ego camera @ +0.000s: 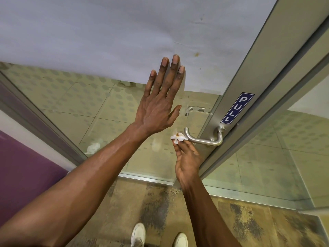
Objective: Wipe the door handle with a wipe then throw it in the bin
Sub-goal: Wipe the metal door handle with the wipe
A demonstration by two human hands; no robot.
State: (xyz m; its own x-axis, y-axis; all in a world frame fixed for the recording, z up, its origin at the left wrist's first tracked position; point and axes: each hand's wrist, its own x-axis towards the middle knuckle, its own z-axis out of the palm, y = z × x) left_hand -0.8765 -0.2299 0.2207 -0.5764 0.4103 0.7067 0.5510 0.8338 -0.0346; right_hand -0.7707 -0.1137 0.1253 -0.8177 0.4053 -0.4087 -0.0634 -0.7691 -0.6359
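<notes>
- Two white shoes (138, 234) stand at the bottom edge on a worn, mottled brown floor (249, 227).
- A purple panel (21, 168) fills the lower left, beside the door's metal side frame.
- The right hand (187, 157) reaches up from below, palm turned toward the camera, fingers pinched around a crumpled white wipe (178, 137). The wipe carries a small brown stain.
- The wipe sits at the free, curved end of the handle (204, 139), touching it or just beside it; actual contact cannot be told.
- The handle is a brushed metal lever, running right from that end to a post fixed in the door's metal stile (249, 77).
- The left hand (158, 107) is flat and spread, holding nothing, fingers pointing up, laid against the glass door (71, 104) above and left of the handle.
- A blue PULL sign (237, 107) is stuck on the stile just above the handle's post.
- Behind the glass a second lever (195, 109) shows, mounted on the far side.
- A white scrap (93, 147) appears low on the glass to the left; whether it lies on the tiled floor beyond or is a reflection cannot be told.
- The upper glass is covered by a pale frosted film (106, 32), marked with a few small spots.
</notes>
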